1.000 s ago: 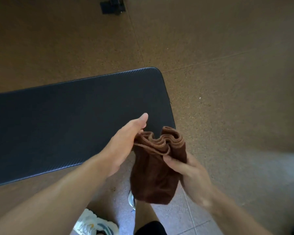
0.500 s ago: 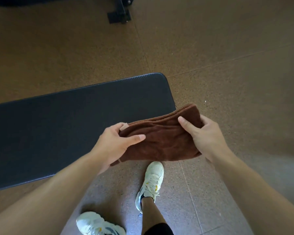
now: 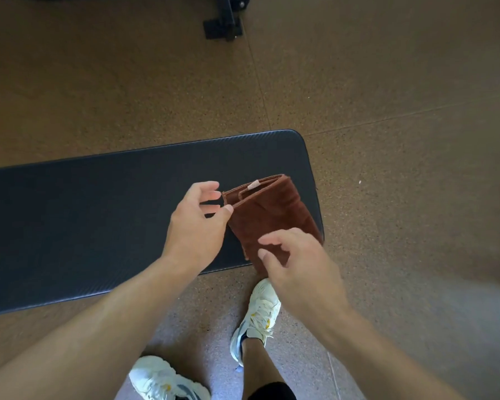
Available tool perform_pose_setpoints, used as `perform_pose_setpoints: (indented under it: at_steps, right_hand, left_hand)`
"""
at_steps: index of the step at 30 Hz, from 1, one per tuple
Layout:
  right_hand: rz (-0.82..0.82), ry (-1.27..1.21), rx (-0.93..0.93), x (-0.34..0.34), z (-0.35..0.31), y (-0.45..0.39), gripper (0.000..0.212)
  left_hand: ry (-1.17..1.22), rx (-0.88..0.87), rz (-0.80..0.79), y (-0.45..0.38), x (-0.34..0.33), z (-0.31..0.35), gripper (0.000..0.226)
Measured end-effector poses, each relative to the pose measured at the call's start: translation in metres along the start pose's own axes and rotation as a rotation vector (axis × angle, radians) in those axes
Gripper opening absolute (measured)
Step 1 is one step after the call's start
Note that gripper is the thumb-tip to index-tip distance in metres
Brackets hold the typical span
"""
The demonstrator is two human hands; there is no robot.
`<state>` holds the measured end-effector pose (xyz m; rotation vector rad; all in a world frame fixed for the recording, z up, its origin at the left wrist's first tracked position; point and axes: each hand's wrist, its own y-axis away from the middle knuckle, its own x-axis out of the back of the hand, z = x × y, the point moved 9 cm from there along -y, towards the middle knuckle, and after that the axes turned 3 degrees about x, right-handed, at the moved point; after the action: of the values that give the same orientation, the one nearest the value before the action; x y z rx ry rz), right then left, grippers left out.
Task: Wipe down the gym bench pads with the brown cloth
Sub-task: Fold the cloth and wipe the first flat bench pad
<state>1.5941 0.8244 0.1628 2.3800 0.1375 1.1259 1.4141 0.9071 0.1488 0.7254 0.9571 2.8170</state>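
Bench pad point(image 3: 98, 220) left of cloth point(image 3: 272, 215) bare.

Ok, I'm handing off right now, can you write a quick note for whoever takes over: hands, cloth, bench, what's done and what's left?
Left hand: open, fingertips at the folded cloth's left edge, no grip.
Right hand: open, fingers spread over the cloth's near end, no grip visible.
Brown cloth: folded, lying on the right end of the black bench pad, near end overhanging the front edge.
Done: cloth folded and set down.
Left: no wiping stroke is under way; take the cloth and wipe the whole pad.
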Motion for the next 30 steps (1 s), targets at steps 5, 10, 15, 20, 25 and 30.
perform_pose_setpoints:
  at_steps: [5,10,15,20,25,30]
  right_hand:
    - [0.148,0.188,-0.011,-0.043,0.013,-0.045,0.078]
    - [0.169,0.452,0.239,-0.054,0.003,-0.125,0.087]
    - [0.275,0.479,0.244,-0.026,-0.002,-0.154,0.071]
    - [0.13,0.504,0.429,-0.073,0.047,-0.027,0.064]
    - [0.081,0.575,0.56,-0.051,0.044,-0.073,0.068]
    - [0.215,0.472,0.374,-0.011,0.019,-0.173,0.068]
  left_hand:
    - [-0.102,-0.03,-0.038,-0.004,-0.015,-0.017,0.035]
    - [-0.256,-0.088,-0.015,-0.019,-0.024,-0.009,0.033]
    - [-0.498,0.122,0.004,-0.071,-0.014,-0.004,0.037]
    - [-0.828,0.237,-0.342,-0.092,-0.026,-0.01,0.082]
    - [-1.003,0.16,-0.264,-0.096,-0.037,-0.004,0.088]
    - [-1.006,0.133,-0.246,-0.1,-0.034,-0.005,0.086]
